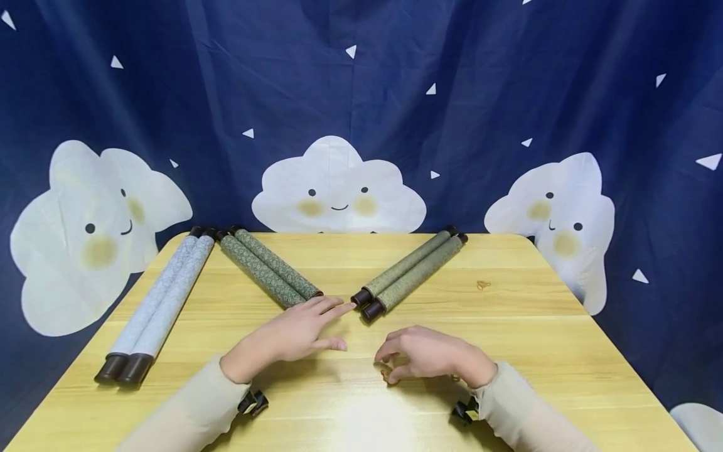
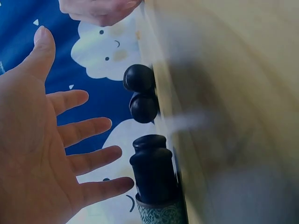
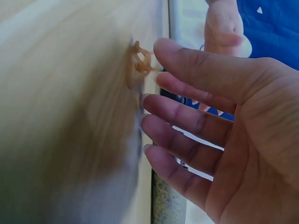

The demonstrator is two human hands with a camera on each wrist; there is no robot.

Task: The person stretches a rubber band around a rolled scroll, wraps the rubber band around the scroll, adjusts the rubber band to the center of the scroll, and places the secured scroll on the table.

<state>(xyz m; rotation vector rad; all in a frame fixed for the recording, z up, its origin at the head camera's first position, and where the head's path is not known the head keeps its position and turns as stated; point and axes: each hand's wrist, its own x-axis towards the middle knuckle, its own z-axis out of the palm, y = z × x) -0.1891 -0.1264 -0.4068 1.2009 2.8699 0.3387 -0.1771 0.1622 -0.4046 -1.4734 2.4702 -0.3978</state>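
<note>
My left hand (image 1: pixel 302 329), fingers spread and straight, hovers over the near end of a pair of green patterned scrolls (image 1: pixel 265 270). Its index fingertip appears close to the dark knobs of two olive scrolls (image 1: pixel 415 270); the left wrist view shows the palm (image 2: pixel 37 140) holding nothing. My right hand (image 1: pixel 432 355) is low over the table with loosely bent fingers. Orange-brown rubber bands (image 3: pixel 140 60) lie at its thumb and index tips, with a gap between those tips. In the head view the bands (image 1: pixel 386 375) are partly hidden by the fingers.
Two pale blue scrolls (image 1: pixel 160 301) with dark knobs lie along the left side of the wooden table (image 1: pixel 525 326). More rubber bands (image 1: pixel 483 284) rest at the right, and another band (image 1: pixel 454 378) shows beside the right wrist. A blue cloud-print curtain (image 1: pixel 463 125) hangs behind.
</note>
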